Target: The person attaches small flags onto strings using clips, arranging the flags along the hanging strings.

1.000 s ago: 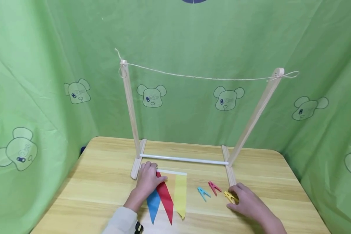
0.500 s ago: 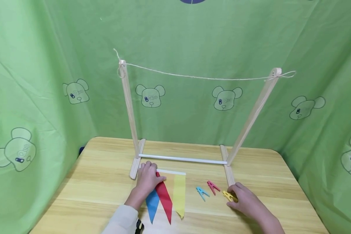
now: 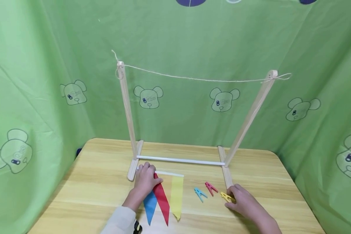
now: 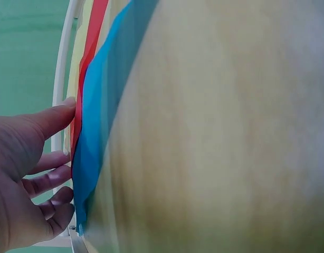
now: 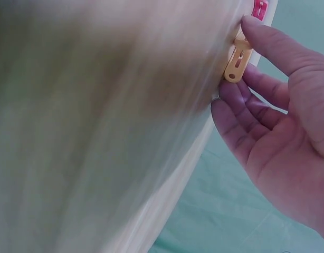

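A string of pennant flags lies flat on the table, joined along a white top strip (image 3: 169, 174); its blue flag (image 3: 150, 208), red flag (image 3: 162, 198) and yellow flag (image 3: 176, 195) show. My left hand (image 3: 144, 178) rests over the left part of the strip, fingers loosely bent and thumb apart, hiding what lies beneath. Three small clothespins lie to the right: blue (image 3: 200, 194), red (image 3: 211, 188) and yellow (image 3: 227, 197). My right hand (image 3: 244, 201) rests beside the yellow one, thumb and fingers spread around it without a visible pinch.
Behind the flags stands a wooden frame with a left post (image 3: 127, 110), a right post (image 3: 250, 120) and a white crossbar (image 3: 181, 160). A sagging string (image 3: 190, 78) joins the post tops. A green curtain (image 3: 175, 123) surrounds the wooden table (image 3: 84, 182).
The head view has shifted slightly, so everything appears a little farther left. Both hands, the flags and the clothespins keep their places on the table.
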